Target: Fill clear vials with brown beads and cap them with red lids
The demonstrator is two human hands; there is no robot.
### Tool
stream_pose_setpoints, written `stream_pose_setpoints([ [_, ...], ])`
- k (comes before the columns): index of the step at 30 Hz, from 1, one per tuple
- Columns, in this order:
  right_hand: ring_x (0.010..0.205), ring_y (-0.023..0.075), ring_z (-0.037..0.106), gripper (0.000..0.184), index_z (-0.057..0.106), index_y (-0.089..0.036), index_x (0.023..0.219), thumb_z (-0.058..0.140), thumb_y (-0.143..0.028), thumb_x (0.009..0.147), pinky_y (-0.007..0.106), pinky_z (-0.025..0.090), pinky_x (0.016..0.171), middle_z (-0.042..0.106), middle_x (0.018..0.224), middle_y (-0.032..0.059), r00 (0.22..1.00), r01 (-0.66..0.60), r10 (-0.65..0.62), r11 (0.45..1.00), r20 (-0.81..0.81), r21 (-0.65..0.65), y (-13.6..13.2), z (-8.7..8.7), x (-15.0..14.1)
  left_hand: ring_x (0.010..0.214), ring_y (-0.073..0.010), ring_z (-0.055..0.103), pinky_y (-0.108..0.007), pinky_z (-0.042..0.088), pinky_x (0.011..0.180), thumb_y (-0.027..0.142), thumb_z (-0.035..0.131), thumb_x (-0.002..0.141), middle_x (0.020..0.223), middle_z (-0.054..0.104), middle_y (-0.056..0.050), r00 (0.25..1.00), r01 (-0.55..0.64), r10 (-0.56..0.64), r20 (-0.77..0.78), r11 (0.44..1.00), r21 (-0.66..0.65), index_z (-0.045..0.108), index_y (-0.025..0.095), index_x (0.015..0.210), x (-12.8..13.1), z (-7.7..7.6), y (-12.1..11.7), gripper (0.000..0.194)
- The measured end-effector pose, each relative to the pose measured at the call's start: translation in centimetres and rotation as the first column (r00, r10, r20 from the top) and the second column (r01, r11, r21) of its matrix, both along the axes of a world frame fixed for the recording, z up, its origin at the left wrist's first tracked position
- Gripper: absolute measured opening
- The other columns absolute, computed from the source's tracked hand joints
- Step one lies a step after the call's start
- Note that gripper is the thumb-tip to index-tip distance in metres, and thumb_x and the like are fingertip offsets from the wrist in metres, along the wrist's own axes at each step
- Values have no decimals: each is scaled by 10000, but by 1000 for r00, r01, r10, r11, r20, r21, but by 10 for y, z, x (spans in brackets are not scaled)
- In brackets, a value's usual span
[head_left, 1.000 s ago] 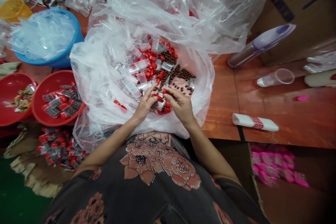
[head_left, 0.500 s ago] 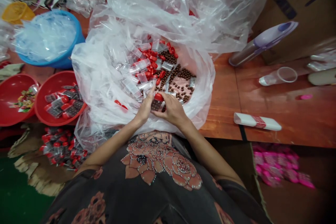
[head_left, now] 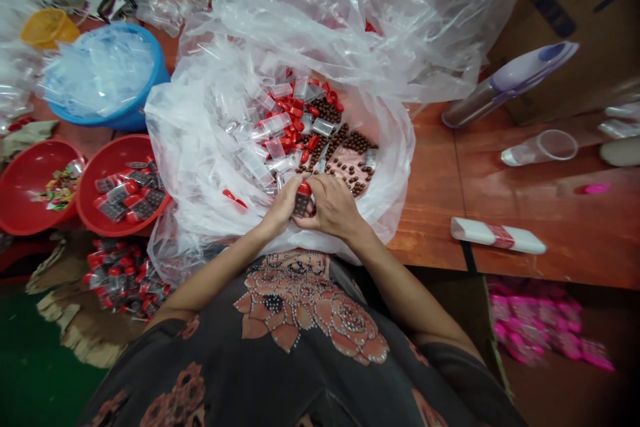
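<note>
Between my two hands is a small clear container [head_left: 303, 203] with a red cap, filled with brown balls. My left hand [head_left: 281, 208] grips it from the left side. From the other side, the fingers of my right hand [head_left: 333, 205] curl around it and over the cap. Just beyond my hands, loose brown balls [head_left: 356, 141] lie in a large clear plastic bag [head_left: 185, 127]. Red caps [head_left: 289, 107] and empty clear containers [head_left: 253, 163] are heaped beside them in the same bag.
On the left stand a red bowl of filled containers [head_left: 85, 197], another red bowl [head_left: 15, 193] with colourful bits, and a blue basin [head_left: 163, 67]. A purple-topped bottle [head_left: 500, 90], a clear cup [head_left: 543, 148] and a white roll [head_left: 497, 235] are on the right.
The filled container has turned more upright, and my right fingers have closed further over its red cap. The whole view has shifted slightly, with surroundings appearing farther right.
</note>
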State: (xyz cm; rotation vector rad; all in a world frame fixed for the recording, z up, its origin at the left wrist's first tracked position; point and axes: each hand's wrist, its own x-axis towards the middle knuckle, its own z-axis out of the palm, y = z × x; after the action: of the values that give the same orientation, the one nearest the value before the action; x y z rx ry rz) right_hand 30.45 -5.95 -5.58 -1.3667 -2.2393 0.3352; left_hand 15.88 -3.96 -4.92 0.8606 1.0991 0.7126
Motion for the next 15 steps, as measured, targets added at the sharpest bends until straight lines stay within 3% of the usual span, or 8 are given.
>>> stream_pose_setpoints([
  [6, 944, 334, 556, 556, 611, -167, 1066, 594, -637, 769, 484, 430, 831, 631, 990, 152, 998, -38, 36, 999, 52, 30, 1, -7, -9, 423, -121, 496, -221, 403, 415, 486, 366, 976, 524, 507, 33, 996, -83, 83, -24, 997, 2, 572, 211, 1250, -2, -1, -10, 440],
  [10, 1025, 337, 585, 650, 586, -151, 1208, 602, -656, 799, 500, 447, 897, 655, 1078, 158, 999, -33, 33, 999, 5, 4, -6, -4, -19, 437, -126, 518, -236, 437, 440, 528, 322, 991, 539, 527, 34, 998, -42, 44, -37, 997, 61, 557, 219, 1237, -10, 0, -13, 459],
  [13, 1249, 336, 529, 795, 418, -181, 1448, 641, -626, 829, 500, 446, 1015, 569, 1362, 174, 996, -68, 65, 996, -67, -50, -7, 1, -17, 526, -128, 589, -252, 498, 512, 557, 352, 996, 661, 622, 13, 994, -59, 75, -81, 982, 181, 572, 227, 1180, -37, 8, -1, 437],
  [15, 1299, 317, 510, 752, 406, -229, 1472, 659, -576, 854, 479, 470, 1026, 525, 1437, 158, 994, -76, 65, 990, -90, -118, -5, 2, -4, 573, -116, 610, -263, 531, 569, 559, 363, 1001, 737, 662, 15, 963, -150, 208, -169, 940, 305, 598, 225, 1104, -76, 17, 14, 420],
])
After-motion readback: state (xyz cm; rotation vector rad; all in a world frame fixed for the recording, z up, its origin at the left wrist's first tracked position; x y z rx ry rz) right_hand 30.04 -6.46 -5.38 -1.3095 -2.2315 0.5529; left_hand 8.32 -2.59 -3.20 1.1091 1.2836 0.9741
